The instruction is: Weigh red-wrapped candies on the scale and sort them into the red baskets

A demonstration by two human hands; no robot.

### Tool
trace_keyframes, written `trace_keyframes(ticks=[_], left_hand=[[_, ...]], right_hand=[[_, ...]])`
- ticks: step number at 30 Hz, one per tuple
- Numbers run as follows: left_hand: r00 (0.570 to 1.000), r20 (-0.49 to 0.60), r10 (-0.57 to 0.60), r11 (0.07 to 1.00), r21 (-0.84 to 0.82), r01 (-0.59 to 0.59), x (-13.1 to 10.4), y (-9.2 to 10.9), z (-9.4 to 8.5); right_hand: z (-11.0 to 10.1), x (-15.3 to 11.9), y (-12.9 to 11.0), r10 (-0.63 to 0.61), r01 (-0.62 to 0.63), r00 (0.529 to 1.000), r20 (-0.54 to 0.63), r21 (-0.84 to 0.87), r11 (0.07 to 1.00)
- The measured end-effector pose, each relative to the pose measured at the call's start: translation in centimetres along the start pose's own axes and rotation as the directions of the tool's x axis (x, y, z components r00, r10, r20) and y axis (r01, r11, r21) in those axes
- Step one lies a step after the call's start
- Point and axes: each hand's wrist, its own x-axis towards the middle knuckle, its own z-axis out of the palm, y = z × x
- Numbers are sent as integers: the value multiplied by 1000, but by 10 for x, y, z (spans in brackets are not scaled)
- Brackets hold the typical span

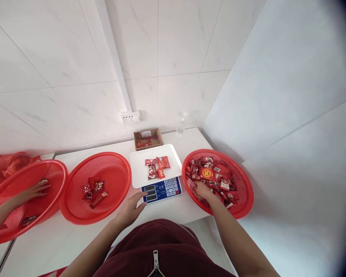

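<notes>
My right hand reaches into the right red plastic basket, its fingers curled at a pinkish wrapped snack packet. Heaped around it are red snack packets; the fingertips are partly hidden. My left hand rests at the left edge of a blue electronic scale, thumb and fingers apart, holding nothing. On the scale's white tray lie several small packets, among them a red packet and a dark red one.
A middle red basket holds a few packets. Another person's hand is inside the far-left basket. Behind the scale stand a cardboard box and a clear bottle. Red plastic bags lie at far left.
</notes>
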Motion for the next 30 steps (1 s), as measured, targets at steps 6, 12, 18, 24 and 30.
trace_keyframes(ticks=[6,12,18,24,30], left_hand=[[997,55,-52,998,27,50,-3,1,-4],[988,117,-104,992,80,95,-6,7,-5],[993,85,-83,997,4,83,-7,4,-6],[995,56,-76,993,-88,81,-8,-1,-6],[995,73,-63,992,-104,70,-3,2,-2]], right_hand=[[24,17,-1,52,-53,998,22,55,997],[19,17,2,91,-117,988,127,213,970],[1,5,16,68,-131,987,148,469,873],[-24,3,29,164,-133,986,32,745,654],[-2,-2,3,43,-60,998,47,451,890]])
